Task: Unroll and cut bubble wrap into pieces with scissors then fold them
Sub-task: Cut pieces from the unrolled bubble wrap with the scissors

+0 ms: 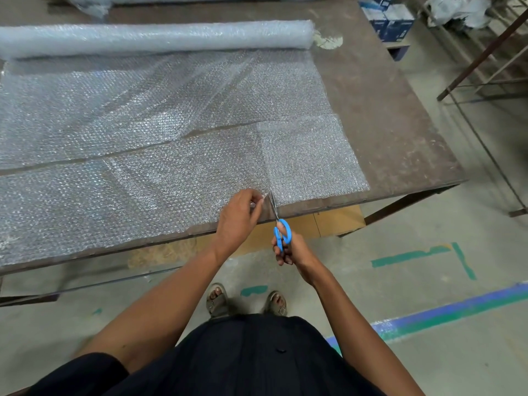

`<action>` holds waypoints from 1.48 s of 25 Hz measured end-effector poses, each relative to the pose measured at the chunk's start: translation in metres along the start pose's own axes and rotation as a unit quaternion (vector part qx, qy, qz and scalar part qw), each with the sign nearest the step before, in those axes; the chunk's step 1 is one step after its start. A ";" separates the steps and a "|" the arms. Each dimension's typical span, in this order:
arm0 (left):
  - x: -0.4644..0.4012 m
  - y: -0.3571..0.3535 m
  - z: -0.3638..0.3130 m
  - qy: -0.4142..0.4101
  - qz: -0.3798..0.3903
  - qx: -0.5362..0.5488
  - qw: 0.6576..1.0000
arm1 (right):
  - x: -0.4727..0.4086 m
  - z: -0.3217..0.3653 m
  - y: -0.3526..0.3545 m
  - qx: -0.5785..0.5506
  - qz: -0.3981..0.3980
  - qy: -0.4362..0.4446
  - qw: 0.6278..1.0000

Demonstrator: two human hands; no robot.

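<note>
Head view: person stands at the near edge of the surface [400, 115], cutting a strip of bubble wrap [160, 184] crosswise with blue-handled scissors [281, 230]. Cut starts at the near edge; blades have just entered the sheet and point away from the body. Roll [154, 38] lies at the far side, with an unrolled sheet in front of it; a long slit separates that sheet from the near strip.

To do it well, likely: keep the wrap taut beside the blades, steer straight toward the slit, take short bites so the film doesn't bunch, and move the holding hand forward as the cut advances.

Left hand [237, 221]: fingers curled, pinching the wrap's edge just left of the blades and lifting it slightly. Right hand [288, 250]: fingers clenched through the scissor loops below the surface edge; handles look nearly closed. Right-end piece [311, 161] lies flat, not folded yet.
</note>
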State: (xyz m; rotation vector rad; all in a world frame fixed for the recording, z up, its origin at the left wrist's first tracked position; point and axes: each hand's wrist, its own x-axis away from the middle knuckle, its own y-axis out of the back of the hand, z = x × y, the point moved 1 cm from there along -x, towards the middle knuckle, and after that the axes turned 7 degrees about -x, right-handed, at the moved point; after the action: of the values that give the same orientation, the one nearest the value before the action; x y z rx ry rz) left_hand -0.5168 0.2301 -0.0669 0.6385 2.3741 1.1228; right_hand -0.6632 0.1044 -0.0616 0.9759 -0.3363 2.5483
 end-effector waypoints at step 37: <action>0.000 0.003 0.007 0.080 -0.002 0.129 0.988 | -0.031 0.050 -0.007 0.010 0.019 0.013 1.000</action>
State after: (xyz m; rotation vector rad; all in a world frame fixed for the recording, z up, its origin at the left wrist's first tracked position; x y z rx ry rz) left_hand -0.5121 0.2357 -0.0687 0.6480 2.6853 0.9016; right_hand -0.6097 0.0841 -0.0454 0.9505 -0.3255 2.6019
